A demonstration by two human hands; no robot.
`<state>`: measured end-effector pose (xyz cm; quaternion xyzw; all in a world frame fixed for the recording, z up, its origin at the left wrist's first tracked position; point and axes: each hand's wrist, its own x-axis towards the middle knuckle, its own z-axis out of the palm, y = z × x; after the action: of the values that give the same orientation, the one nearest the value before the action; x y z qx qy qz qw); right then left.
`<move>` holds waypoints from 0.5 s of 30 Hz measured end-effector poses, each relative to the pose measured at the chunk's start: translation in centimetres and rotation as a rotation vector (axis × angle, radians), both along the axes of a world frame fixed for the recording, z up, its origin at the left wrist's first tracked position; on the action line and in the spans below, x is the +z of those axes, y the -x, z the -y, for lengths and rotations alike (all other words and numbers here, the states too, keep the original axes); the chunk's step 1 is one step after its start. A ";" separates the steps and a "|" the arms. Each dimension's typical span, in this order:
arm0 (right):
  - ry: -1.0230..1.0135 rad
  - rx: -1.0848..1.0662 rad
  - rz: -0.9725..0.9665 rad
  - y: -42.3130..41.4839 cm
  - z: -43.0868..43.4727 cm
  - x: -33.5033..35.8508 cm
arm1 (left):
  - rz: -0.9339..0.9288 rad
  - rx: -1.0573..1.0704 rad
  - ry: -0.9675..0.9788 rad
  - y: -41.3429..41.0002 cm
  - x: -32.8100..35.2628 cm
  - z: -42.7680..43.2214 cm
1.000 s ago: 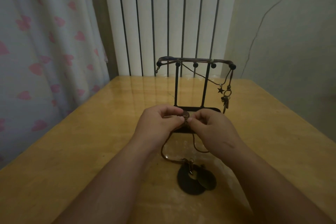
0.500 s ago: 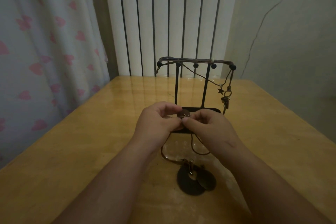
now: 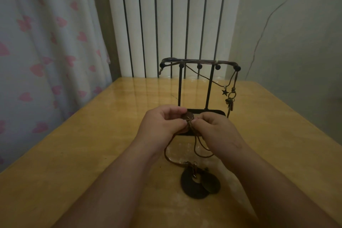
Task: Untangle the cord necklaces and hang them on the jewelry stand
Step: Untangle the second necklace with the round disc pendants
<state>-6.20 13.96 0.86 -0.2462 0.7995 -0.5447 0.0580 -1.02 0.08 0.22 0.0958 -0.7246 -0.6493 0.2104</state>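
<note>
Pinching a small round pendant (image 3: 187, 116), the left hand (image 3: 162, 124) is facing the right hand (image 3: 218, 129), itself pinching the brown cords (image 3: 199, 146), just in front of the jewelry stand (image 3: 180, 89).

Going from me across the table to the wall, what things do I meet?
Dark round pendants → loop of cord → left hand gripping a small disc beside right hand pinching the cord → jewelry stand → white radiator.
</note>
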 end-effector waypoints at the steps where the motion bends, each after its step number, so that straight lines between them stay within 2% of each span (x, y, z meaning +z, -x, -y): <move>1: 0.009 -0.003 0.015 -0.1 0.0 0.0 | 0.000 0.000 0.007 0.0 0.0 0.0; 15: 0.180 -0.083 0.103 0.2 -0.1 -0.1 | -0.033 -0.017 0.073 -0.3 0.3 -0.3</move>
<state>-6.37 14.07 0.80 -0.1889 0.7528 -0.6282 0.0540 -0.70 0.41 0.52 0.0714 -0.7451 -0.6255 0.2201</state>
